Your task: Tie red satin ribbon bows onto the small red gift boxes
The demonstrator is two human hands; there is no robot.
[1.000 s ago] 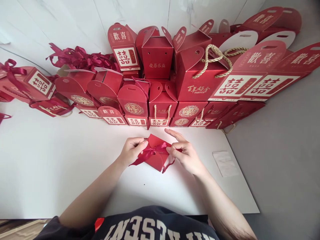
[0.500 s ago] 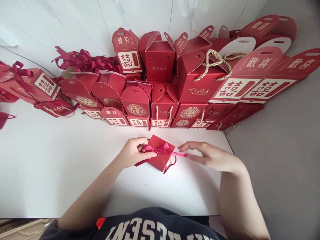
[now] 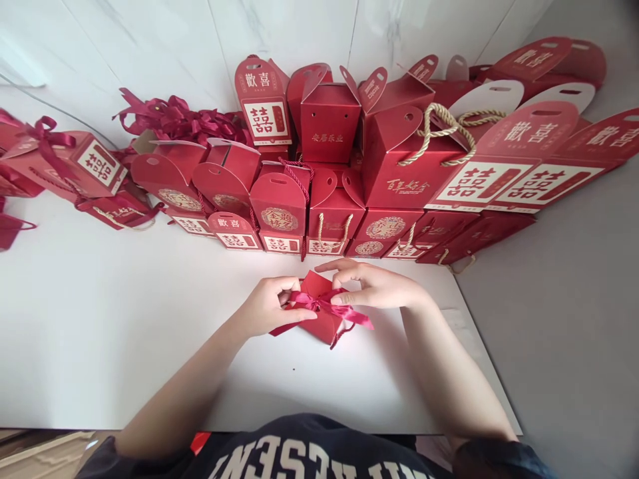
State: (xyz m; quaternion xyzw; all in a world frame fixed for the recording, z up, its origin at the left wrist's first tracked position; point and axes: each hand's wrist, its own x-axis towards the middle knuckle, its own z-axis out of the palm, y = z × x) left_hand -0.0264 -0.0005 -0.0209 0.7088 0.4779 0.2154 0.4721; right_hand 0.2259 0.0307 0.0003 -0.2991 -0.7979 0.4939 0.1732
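Observation:
A small red gift box [image 3: 315,327] lies on the white table before me, with a crimson ribbon [image 3: 351,313] tied in a bow on its top. My left hand [image 3: 272,307] pinches the bow's left loop between thumb and fingers. On the other side, my right hand [image 3: 372,285] has its thumb and fingers closed on the right loop of the bow, forefinger stretched out over the box. One ribbon tail hangs loose to the right, below that hand. A dark red cord handle [image 3: 335,340] sticks out at the box's lower right.
Rows of red gift boxes [image 3: 332,123] stand stacked along the back wall. A heap of crimson ribbons [image 3: 182,123] lies behind them at the left. Boxes with bows [image 3: 60,159] sit at the far left. A grey wall [image 3: 564,319] bounds the table [image 3: 124,332] on the right.
My right hand has moved left from the ribbon's tail to the bow's right loop, letting the tail drop. My left hand keeps its pinch. The view has shifted slightly.

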